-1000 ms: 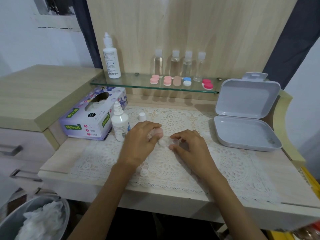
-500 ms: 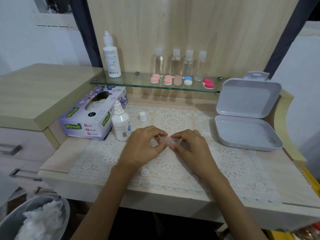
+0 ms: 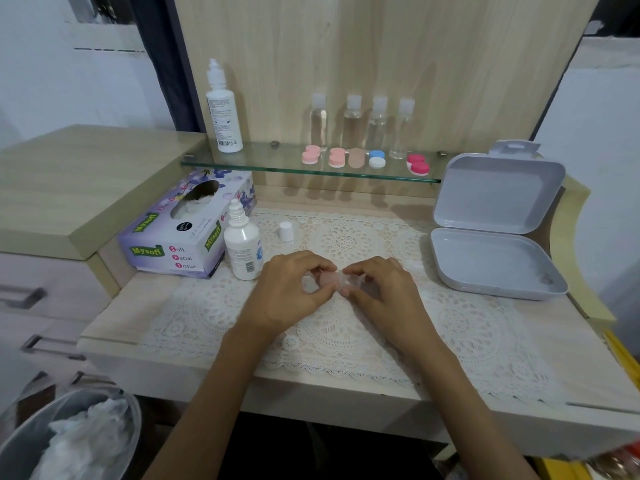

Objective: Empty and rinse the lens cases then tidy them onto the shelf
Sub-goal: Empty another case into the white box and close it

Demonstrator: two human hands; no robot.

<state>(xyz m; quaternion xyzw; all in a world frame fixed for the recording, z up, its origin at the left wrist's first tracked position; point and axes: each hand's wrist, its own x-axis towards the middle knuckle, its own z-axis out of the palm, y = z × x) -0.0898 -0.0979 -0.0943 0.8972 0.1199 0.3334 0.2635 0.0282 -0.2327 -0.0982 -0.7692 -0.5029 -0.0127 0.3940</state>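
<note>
Bin [image 3: 17, 448] at the lower left corner of the frame holds crumpled white tissue [image 3: 86, 434]. Above it, at mid-frame, both hands meet over the lace mat [image 3: 467, 327]. The left hand [image 3: 287, 292] and the right hand [image 3: 384, 296] are close together, fingertips almost touching, each pinching one end of the lens case [image 3: 337, 279] between them. The case lies with its long axis across the frame, left to right. Its pinkish end is under the left thumb and forefinger, its clear end under the right. Neither hand is nearer, so the coming move is probably a twist of one end against the other. Whether either well holds liquid cannot be told.

Just left of the left hand stands a small solution bottle [image 3: 242, 244], uncapped, with its white cap [image 3: 286, 231] upright on the mat a little beyond it. The tissue box [image 3: 180, 237] sits farther left. At the right of the frame a grey box [image 3: 485, 261] lies open with its lid tipped back, and nothing shows plainly in its tray.

Farthest, in the upper middle, the glass shelf [image 3: 270, 157] carries a row of cases [image 3: 356, 157]: two pink, one beige, one blue and white, one red. All are capped and lie in front of four clear bottles [image 3: 363, 123], with a tall white bottle [image 3: 223, 109] at the shelf's left end. The held case's way there runs straight up the frame from the hands.
</note>
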